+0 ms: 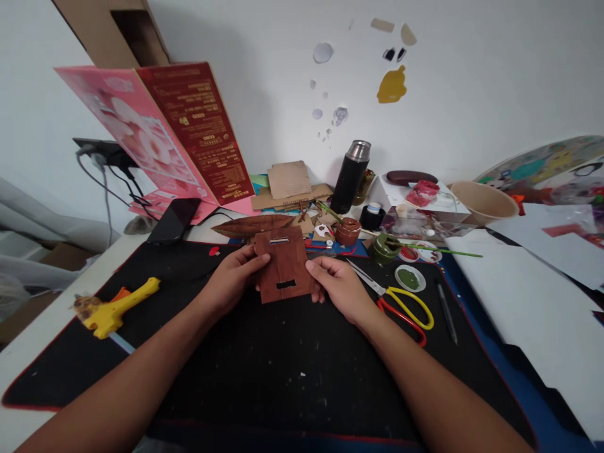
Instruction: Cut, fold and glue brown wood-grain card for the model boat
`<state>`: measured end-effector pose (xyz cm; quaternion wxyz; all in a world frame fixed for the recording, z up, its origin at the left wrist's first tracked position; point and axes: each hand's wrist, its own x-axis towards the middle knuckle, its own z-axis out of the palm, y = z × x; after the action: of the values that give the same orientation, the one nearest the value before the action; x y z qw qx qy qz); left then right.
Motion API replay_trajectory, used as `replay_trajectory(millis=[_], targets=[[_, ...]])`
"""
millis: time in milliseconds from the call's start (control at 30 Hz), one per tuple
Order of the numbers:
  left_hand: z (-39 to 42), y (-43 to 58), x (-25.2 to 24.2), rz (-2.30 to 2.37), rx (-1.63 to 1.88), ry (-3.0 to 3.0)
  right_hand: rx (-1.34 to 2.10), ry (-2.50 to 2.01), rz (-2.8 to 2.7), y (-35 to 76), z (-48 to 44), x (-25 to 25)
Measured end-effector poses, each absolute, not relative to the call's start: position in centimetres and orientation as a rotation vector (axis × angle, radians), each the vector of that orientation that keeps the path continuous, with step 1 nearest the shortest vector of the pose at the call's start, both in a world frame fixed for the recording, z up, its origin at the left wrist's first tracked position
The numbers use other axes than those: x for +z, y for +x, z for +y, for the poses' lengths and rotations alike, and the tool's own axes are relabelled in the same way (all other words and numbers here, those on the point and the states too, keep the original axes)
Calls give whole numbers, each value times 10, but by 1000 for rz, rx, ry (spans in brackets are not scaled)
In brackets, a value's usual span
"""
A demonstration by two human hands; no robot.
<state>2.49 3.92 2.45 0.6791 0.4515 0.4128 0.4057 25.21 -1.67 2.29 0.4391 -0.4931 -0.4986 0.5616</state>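
Note:
A flat reddish-brown rectangular panel (285, 264) is held up over the black mat (283, 377). It has a pale-edged slot near its top and a small black patch near its bottom. My left hand (238, 274) pinches its left edge, thumb on the front. On the opposite edge, my right hand (337, 283) grips it with the thumb in front and fingers behind. Scissors (391, 302) with one yellow and one red handle lie just right of my right hand. A yellow glue gun (117, 308) rests on the mat to the left.
A green paint jar (384, 248), a brown paint jar (348, 231) and a black thermos (350, 176) stand behind. Nearby lie a lid with green paint (410, 278), a black pen (446, 311), a phone (173, 220) and a long brown leaf (255, 225). A pink-and-red folder (189, 132) stands at back left.

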Motion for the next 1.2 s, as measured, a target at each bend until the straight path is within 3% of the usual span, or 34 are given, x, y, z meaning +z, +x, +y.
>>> replay_trajectory(millis=[433, 800, 1200], targets=[[41, 21, 22, 1013, 906, 1062, 1434, -1246, -1308, 251, -16, 17], [56, 20, 12, 1036, 1334, 932, 1258, -1322, -1396, 238, -18, 13], [54, 23, -2, 1038, 1233, 1254, 1185, -1289, -1585, 206, -38, 39]])
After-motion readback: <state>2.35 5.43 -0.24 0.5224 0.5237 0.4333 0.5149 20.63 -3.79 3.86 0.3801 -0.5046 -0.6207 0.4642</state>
